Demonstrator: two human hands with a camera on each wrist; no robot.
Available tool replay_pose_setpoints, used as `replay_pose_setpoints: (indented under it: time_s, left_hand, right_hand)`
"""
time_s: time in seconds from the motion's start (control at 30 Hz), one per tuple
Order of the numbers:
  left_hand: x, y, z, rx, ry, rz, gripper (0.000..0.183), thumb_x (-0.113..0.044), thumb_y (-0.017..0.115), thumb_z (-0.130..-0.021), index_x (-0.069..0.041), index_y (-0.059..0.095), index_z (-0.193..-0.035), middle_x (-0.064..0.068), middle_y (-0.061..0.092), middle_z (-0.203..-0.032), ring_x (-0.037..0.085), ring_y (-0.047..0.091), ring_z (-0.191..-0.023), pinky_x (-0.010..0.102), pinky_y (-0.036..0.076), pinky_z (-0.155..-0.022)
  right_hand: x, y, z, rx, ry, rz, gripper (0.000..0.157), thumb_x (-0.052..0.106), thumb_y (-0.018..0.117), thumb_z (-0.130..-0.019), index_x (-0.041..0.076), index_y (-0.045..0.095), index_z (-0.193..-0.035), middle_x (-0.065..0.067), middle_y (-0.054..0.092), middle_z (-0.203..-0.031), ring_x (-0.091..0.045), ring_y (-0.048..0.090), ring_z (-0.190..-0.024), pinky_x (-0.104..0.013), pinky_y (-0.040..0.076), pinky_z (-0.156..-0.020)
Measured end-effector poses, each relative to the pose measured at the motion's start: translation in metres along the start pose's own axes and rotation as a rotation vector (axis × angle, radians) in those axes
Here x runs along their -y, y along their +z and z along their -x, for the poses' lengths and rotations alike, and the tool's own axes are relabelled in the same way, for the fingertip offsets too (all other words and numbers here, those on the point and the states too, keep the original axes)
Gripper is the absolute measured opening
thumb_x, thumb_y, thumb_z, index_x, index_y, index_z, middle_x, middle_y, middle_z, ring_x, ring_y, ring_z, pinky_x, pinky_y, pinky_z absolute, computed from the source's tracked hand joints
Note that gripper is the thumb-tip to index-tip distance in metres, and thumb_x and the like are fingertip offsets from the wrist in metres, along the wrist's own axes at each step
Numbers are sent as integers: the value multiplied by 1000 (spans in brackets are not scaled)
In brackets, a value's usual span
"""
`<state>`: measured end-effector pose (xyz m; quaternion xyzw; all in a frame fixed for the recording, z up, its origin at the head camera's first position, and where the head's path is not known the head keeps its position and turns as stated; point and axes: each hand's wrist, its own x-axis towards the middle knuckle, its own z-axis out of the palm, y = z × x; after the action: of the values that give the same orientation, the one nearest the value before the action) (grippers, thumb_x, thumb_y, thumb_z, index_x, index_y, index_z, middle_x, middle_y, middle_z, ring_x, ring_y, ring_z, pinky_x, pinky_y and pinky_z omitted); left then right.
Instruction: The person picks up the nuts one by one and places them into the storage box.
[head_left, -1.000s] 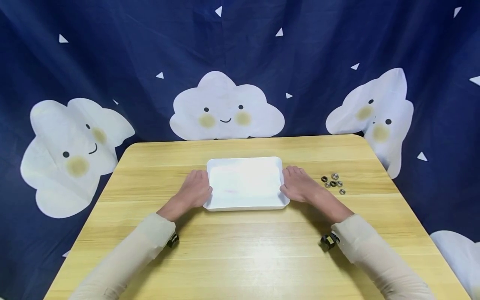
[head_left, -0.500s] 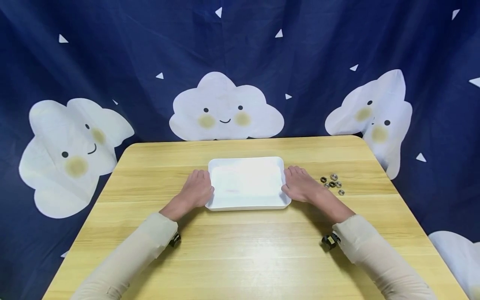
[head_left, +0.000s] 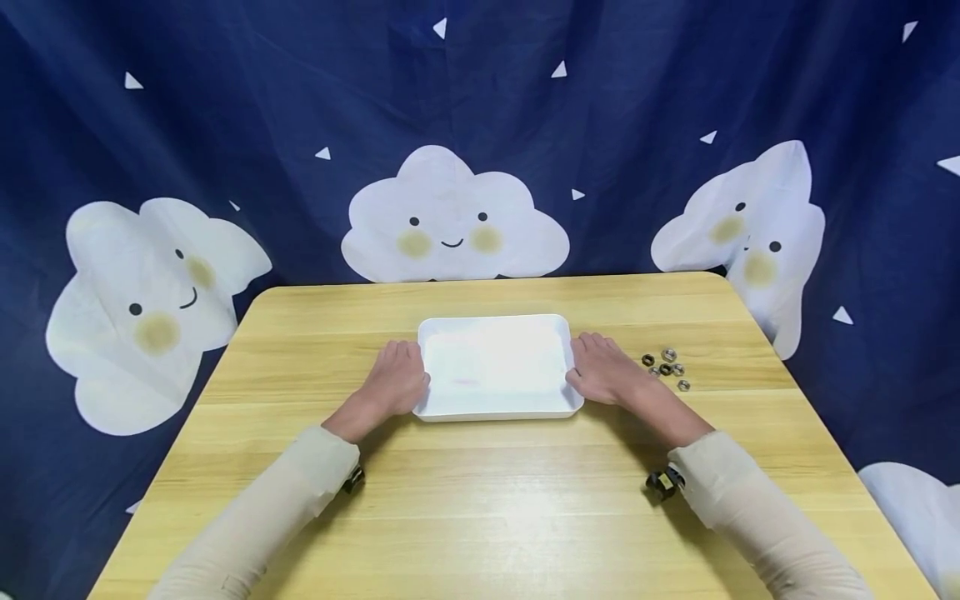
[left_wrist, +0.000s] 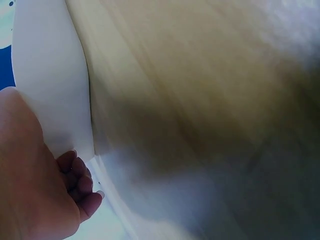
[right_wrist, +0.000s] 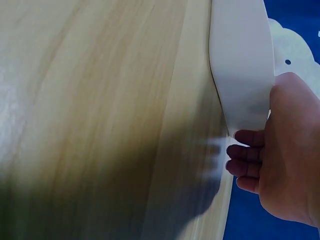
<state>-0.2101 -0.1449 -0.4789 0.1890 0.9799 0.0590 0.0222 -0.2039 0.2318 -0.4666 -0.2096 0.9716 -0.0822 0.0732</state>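
A shallow white rectangular tray [head_left: 498, 415] lies on the wooden table, its inside bare and bright with glare. My left hand [head_left: 392, 377] grips its left end, with curled fingers [left_wrist: 81, 187] showing below the tray wall [left_wrist: 52, 75] in the left wrist view. At the opposite end my right hand [head_left: 602, 368] holds the right side the same way. In the right wrist view its fingers [right_wrist: 247, 167] curl in beside the tray's outer wall [right_wrist: 242, 65], and the thumb side lies along the rim.
Several small metal nuts [head_left: 666, 368], some dark and some silver, lie loose on the table [head_left: 480, 517] to the right of my right hand. Behind the table's far edge hangs a dark blue curtain [head_left: 300, 75] with smiling clouds.
The tray and both hands have shifted slightly to the right. Both hands keep their grip on the tray, and the nuts stay in place.
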Motion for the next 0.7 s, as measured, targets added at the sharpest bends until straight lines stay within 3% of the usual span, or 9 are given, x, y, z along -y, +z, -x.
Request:
replay_pose_setpoints:
  time_s: [0.2, 0.47, 0.7]
  left_hand:
    - [-2, -2, 1, 8, -11, 15, 28, -19, 44, -97, 8, 49, -103, 19, 49, -99, 35, 42, -97, 44, 37, -88]
    - [-5, -2, 0, 33, -33, 8, 30, -21, 47, -98, 8, 48, -107, 19, 49, -102, 35, 41, -99, 44, 37, -89]
    - [-5, -2, 0, 32, -41, 5, 30, -21, 47, -99, 8, 47, -107, 19, 48, -102, 35, 40, -98, 43, 36, -89]
  right_hand:
    - [-3, -1, 0, 2, -4, -15, 46, 26, 41, -99, -8, 48, -128, -24, 53, -124, -42, 49, -124, -60, 36, -112]
    - [-4, -4, 3, -15, -19, 3, 38, 28, 45, -99, -4, 52, -119, -19, 54, -115, -36, 51, -111, -56, 41, -103]
    - [-2, -8, 6, -15, -28, 7, 46, 28, 44, -101, -7, 53, -129, -21, 56, -123, -38, 52, -118, -58, 40, -107]
